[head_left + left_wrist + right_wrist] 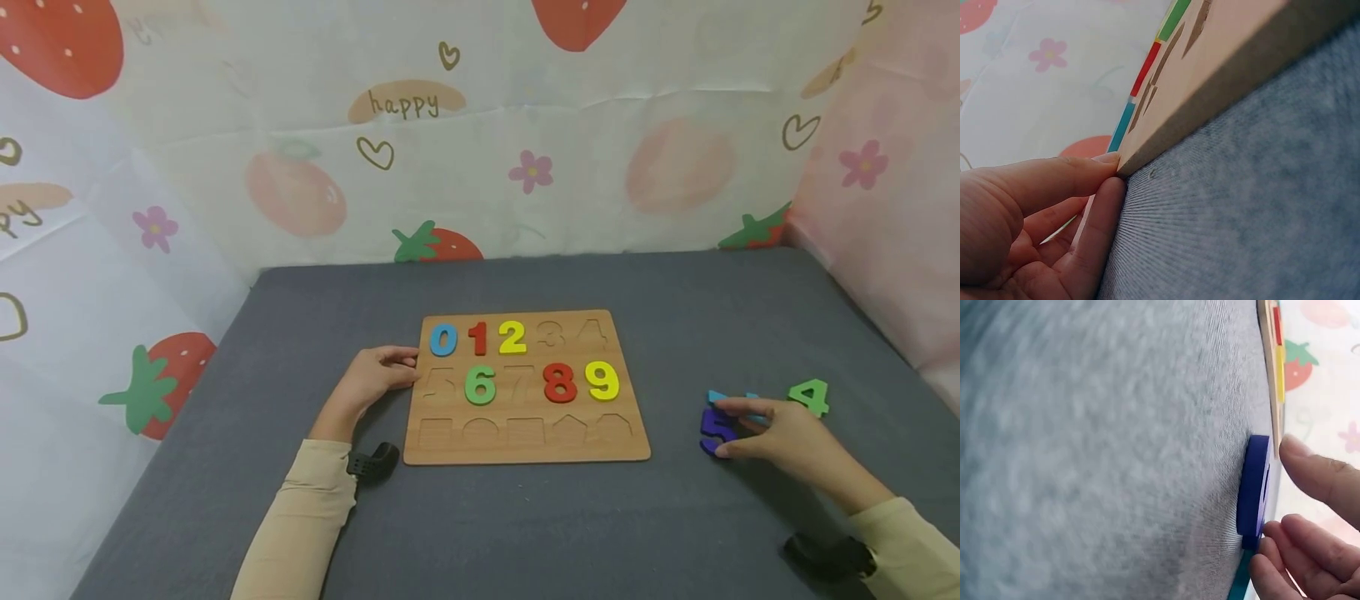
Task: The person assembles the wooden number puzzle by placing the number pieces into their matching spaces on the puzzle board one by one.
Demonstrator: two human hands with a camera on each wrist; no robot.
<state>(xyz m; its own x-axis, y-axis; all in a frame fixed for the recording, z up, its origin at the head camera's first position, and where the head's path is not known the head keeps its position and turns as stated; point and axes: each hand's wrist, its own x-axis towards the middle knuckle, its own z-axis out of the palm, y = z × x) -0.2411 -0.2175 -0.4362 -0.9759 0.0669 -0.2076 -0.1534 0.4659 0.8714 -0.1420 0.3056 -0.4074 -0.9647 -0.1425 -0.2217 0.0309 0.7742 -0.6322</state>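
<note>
A wooden number puzzle board [525, 442] lies flat on the cloth. In the head view, my left hand [377, 373] touches its left edge. In the left wrist view, the thumb and a finger meet that board edge [1210, 94]. Off to the right, my right hand [787, 433] is over a dark blue number 5 [716, 425], thumb and fingers spread about it. The right wrist view shows a small gap between the thumb and the dark blue 5 [1252, 487]. A light blue piece [716, 396] is partly hidden by that hand. Just beyond lies a green 4 [813, 397].
The board holds a blue 0 [443, 340], red 1 [477, 338], yellow 2 [512, 338], green 6 [480, 386], red 8 [559, 383] and yellow 9 [602, 381]. Grey cloth [525, 533] covers the table. A printed curtain [480, 183] hangs behind.
</note>
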